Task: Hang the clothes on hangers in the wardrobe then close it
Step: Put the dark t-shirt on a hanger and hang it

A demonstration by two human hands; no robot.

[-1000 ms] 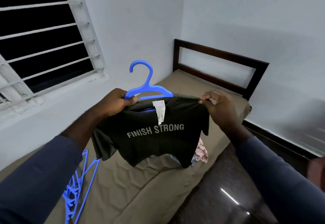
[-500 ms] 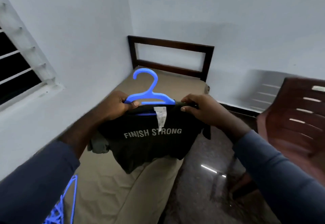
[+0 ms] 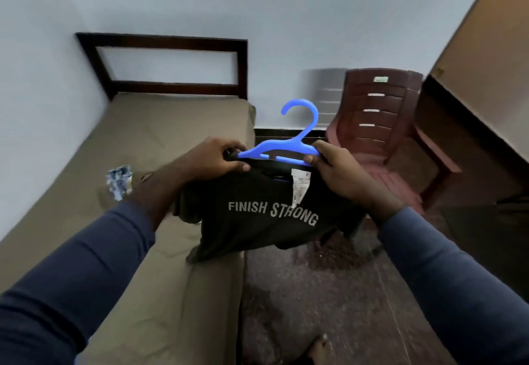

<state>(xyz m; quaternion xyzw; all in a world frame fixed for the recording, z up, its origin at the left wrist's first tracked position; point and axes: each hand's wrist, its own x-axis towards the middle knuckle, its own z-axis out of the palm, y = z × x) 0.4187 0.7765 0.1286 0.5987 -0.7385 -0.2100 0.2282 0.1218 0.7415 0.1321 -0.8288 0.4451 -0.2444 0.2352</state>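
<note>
Hanger, blue plastic, is being held in mid-air over the floor, just right of the bed's near right edge. Its long axis is running left to right, nearly level, the right end sitting slightly lower; the hook is pointing up, its opening facing left.

T-shirt, dark, is hanging from the hanger, hem downward. The "FINISH STRONG" print is facing the camera and a white label is dangling at the collar.

Left hand is gripping the shirt's left shoulder, fingers curled over it.

Right hand is pinching the hanger's right end together with the fabric.

Bed, tan cover, is lying to the left with a dark headboard at the far end.

Chair, reddish-brown plastic, is standing at the far right.
</note>
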